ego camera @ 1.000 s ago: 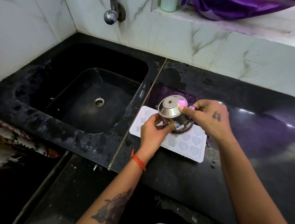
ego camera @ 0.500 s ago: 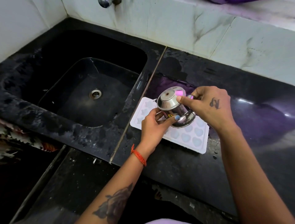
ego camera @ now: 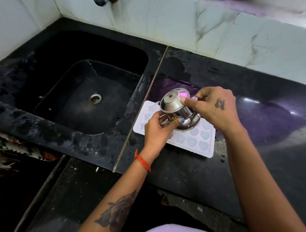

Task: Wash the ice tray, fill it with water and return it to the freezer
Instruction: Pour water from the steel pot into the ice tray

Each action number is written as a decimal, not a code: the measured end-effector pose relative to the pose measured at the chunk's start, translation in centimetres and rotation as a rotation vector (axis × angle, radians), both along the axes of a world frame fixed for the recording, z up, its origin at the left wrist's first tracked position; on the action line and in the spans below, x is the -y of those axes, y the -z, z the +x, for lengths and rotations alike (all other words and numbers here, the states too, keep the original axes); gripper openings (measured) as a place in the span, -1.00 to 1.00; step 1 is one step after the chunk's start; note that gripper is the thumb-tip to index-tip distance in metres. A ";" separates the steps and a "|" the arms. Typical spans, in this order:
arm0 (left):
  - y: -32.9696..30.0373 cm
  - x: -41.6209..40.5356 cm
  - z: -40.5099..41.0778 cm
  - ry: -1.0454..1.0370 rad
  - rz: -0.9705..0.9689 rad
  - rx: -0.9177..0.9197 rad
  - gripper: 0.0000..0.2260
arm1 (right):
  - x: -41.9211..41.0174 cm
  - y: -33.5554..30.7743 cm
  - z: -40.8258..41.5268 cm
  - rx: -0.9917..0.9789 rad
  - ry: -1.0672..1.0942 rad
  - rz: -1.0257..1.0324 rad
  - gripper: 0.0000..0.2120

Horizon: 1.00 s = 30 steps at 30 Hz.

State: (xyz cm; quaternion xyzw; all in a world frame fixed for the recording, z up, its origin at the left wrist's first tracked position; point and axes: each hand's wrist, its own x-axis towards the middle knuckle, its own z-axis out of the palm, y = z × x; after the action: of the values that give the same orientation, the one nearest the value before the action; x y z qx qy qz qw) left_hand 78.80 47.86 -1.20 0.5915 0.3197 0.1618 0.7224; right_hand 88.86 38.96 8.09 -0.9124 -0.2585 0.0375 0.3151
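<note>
A white ice tray [ego camera: 195, 140] with heart-shaped cells lies flat on the black counter, just right of the sink. Above its middle, a small steel cup [ego camera: 177, 109] is tipped steeply, its base toward me and its mouth down over the cells. My left hand [ego camera: 157, 130] grips the cup from the near side, thumb on its wall. My right hand [ego camera: 213, 107] holds it from the right, forefinger on the base rim. The cells nearest me hold a bluish fill. The cup hides the tray's middle cells.
A black sink [ego camera: 86, 92] with a round drain [ego camera: 94, 98] takes up the left. The tap's end [ego camera: 102, 2] shows at the top edge. The black counter [ego camera: 265, 132] is wet around the tray. White marble wall tiles [ego camera: 215, 29] run behind.
Both hands keep the cup tilted over the tray. The view has shifted down and closer, so the tap has slid toward the top edge.
</note>
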 end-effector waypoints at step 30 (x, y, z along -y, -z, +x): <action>0.8 1.8 1.4 0.121 -0.022 -0.026 -0.60 | 2.1 0.2 0.7 0.055 0.040 -0.050 -0.66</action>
State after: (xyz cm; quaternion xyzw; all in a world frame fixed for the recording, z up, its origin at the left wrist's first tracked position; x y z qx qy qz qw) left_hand 80.16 46.02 -1.97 0.6039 0.2942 0.1065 0.7331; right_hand 89.60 36.83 7.93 -0.9257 -0.2477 0.0126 0.2856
